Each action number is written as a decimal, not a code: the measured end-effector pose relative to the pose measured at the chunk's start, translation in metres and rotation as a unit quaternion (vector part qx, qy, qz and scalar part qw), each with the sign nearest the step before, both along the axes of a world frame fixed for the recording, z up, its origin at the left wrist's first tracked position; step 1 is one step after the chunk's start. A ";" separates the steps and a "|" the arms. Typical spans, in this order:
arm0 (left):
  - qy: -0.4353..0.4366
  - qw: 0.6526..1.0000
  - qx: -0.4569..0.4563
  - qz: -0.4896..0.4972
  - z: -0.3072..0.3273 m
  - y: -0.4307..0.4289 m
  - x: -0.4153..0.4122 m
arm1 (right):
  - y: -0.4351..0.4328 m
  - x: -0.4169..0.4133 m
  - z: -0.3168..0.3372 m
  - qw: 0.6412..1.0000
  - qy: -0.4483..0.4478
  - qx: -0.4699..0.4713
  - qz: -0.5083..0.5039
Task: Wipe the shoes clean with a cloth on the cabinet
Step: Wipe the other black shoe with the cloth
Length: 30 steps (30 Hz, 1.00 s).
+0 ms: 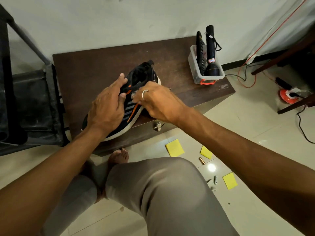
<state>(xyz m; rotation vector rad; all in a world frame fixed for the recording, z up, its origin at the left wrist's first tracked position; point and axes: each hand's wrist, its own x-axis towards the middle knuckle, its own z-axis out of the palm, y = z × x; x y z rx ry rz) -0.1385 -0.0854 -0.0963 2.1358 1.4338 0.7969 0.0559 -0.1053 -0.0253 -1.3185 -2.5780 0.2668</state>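
Dark wooden cabinet [95, 65] against a pale wall, seen from above by a seated person.

One shoe [131, 109] on the cabinet: black upper, grey and orange stripes, white sole. It lies slantwise near the front edge, toe toward the front left corner, heel toward the middle. The white sole edge shows along its right side.

Left hand [107, 106]: laid over the shoe's upper, fingers curled onto the rim of the opening, thumb pressed against the striped side. It grips the shoe.

Right hand [158, 103]: just beside the left, ring [144, 94] on one finger, fingers bent down against the shoe's laces and side. A small pale blur [134, 97] sits at the fingertips. Cannot tell whether this is cloth, or whether the hand holds anything.

Back right corner of the cabinet: clear plastic box [196, 72] with an orange clip, holding an upright black torch [211, 53] and a second dark object, not identifiable.

Left of the cabinet: black rack [34, 92], touching or nearly so.

Floor, pale tile: three yellow paper notes [174, 148], a few small metal bits, orange and black cables [247, 79] at right.
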 end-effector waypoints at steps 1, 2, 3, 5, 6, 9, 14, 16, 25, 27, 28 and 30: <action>-0.003 1.000 -0.001 0.002 -0.001 -0.001 0.000 | -0.006 -0.001 -0.001 0.999 0.003 -0.009 0.032; -0.005 1.000 -0.001 0.003 -0.001 -0.001 0.000 | -0.010 0.001 -0.001 0.999 0.003 -0.008 0.053; -0.004 1.000 0.000 0.002 -0.001 -0.001 -0.001 | -0.010 0.004 -0.003 0.999 0.001 0.002 0.054; 0.003 1.000 0.004 0.001 0.000 0.000 0.000 | -0.002 0.017 -0.008 0.998 0.008 0.057 -0.002; 0.008 1.000 0.005 0.001 0.000 0.000 0.000 | 0.003 0.023 -0.012 0.995 0.026 0.088 -0.043; 0.018 1.000 0.008 0.004 0.002 -0.002 0.000 | -0.005 0.026 -0.027 0.977 0.117 0.132 -0.118; 0.019 1.000 0.015 0.004 0.002 -0.003 0.000 | -0.008 0.025 -0.030 0.861 0.347 0.101 -0.357; 0.024 1.000 0.019 0.006 0.005 0.000 0.000 | 0.009 0.017 -0.025 0.853 0.364 0.057 -0.370; 0.046 0.999 0.012 0.018 0.005 -0.002 0.003 | -0.002 0.026 -0.016 0.876 0.319 -0.055 -0.357; 0.042 0.999 0.011 0.015 0.005 -0.003 0.004 | 0.012 0.028 -0.011 0.872 0.325 -0.007 -0.365; 0.040 0.999 0.009 0.014 0.006 -0.004 0.004 | 0.018 0.024 -0.011 0.868 0.337 0.009 -0.363; 0.042 0.999 0.007 0.013 0.007 -0.004 0.004 | 0.020 0.010 -0.018 0.868 0.349 0.019 -0.353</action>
